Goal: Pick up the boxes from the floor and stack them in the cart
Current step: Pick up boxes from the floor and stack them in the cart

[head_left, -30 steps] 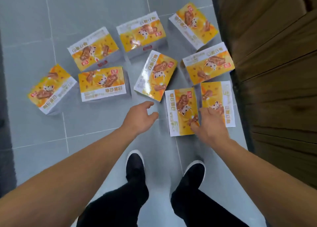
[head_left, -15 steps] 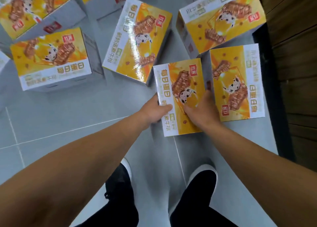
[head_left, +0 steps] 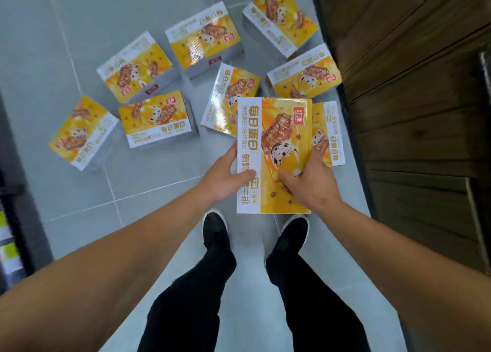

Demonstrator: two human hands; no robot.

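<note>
I hold one yellow-and-white snack box (head_left: pixel 276 128) lifted off the floor, above my feet. My left hand (head_left: pixel 225 173) grips its left edge, thumb on the top face. My right hand (head_left: pixel 308 181) grips its right side, fingers curled over the printed top. Several more boxes of the same kind lie on the grey tiled floor beyond it: one (head_left: pixel 329 134) directly to the right, partly hidden by the lifted box, one (head_left: pixel 225 96) just behind it, and others such as a box (head_left: pixel 156 118) at the left. The cart is not in view.
A dark wooden wall or door (head_left: pixel 414 86) runs along the right side close to the boxes. My black shoes (head_left: pixel 215 229) stand just below the held box. A dark shelf edge (head_left: pixel 13 232) shows at the far left. Bare tile (head_left: pixel 79 187) lies at the lower left.
Both hands closed on the nearest box and lifted it off the floor toward me. The view pulled back up, so more of the boxes on the floor show again.
</note>
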